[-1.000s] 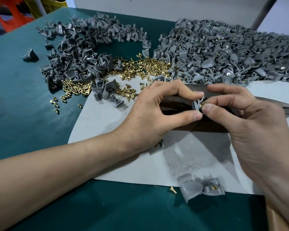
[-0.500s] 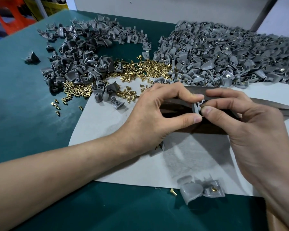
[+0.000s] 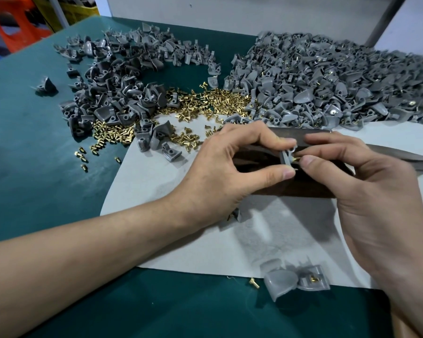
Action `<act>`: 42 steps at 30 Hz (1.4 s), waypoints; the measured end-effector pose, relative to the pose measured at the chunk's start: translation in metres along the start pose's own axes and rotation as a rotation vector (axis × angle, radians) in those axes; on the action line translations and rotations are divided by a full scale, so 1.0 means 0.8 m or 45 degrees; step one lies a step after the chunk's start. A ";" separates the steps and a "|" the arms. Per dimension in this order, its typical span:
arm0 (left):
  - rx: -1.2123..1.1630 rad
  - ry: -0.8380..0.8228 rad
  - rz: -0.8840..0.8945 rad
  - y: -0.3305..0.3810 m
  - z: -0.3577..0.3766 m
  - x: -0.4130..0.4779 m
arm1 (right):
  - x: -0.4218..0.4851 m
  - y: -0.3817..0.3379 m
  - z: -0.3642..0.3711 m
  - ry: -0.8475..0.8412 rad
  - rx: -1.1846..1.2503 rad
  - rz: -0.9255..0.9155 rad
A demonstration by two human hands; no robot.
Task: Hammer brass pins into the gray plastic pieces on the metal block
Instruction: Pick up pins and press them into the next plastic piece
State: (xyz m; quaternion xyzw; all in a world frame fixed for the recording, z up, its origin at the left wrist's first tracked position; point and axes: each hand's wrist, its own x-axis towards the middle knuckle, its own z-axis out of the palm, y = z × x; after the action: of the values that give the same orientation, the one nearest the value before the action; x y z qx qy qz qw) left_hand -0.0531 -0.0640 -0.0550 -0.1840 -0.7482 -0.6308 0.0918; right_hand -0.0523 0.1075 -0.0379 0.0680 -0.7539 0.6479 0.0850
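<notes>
both hands work over the dark metal block (image 3: pixel 313 185), which sits on a pale gray sheet (image 3: pixel 176 230) laid over the green worktop (image 3: pixel 34 172). the left hand (image 3: pixel 230 167) has its grip closed on a small gray plastic piece (image 3: pixel 286 157), thumb below and forefinger above, holding it on edge just over the block's top. the right hand (image 3: pixel 366 191) meets it from the other side, its grip pinching a brass pin (image 3: pixel 295 159) between thumb and forefinger, the pin's tip right at the piece; whether it is seated in the hole i cannot tell. a dark flat bar (image 3: pixel 401 159) runs out to the right from behind the right hand. beyond the hands lies a spread of loose brass pins (image 3: pixel 205 103), flanked by a left heap of gray pieces (image 3: pixel 122 93) and a much larger right heap (image 3: pixel 327 86), some there showing brass. a lone piece (image 3: pixel 45 85) sits apart at far left. near the sheet's front edge lie two more gray pieces, a scoop-shaped one (image 3: pixel 280 281) touching one with brass in it (image 3: pixel 314 280), and a single pin (image 3: pixel 254 283) rests just beside them on the green.
</notes>
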 end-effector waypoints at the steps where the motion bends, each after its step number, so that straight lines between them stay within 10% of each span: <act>1: -0.002 0.001 -0.004 0.000 0.000 0.000 | 0.000 -0.001 0.000 -0.002 -0.010 0.004; 42: 0.048 0.012 0.019 0.005 0.001 0.001 | -0.002 -0.003 0.000 -0.050 -0.128 -0.068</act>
State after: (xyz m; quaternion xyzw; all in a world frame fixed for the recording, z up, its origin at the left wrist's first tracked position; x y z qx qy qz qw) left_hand -0.0523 -0.0624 -0.0515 -0.1849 -0.7582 -0.6166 0.1034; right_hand -0.0507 0.1070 -0.0360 0.0964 -0.7849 0.6053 0.0909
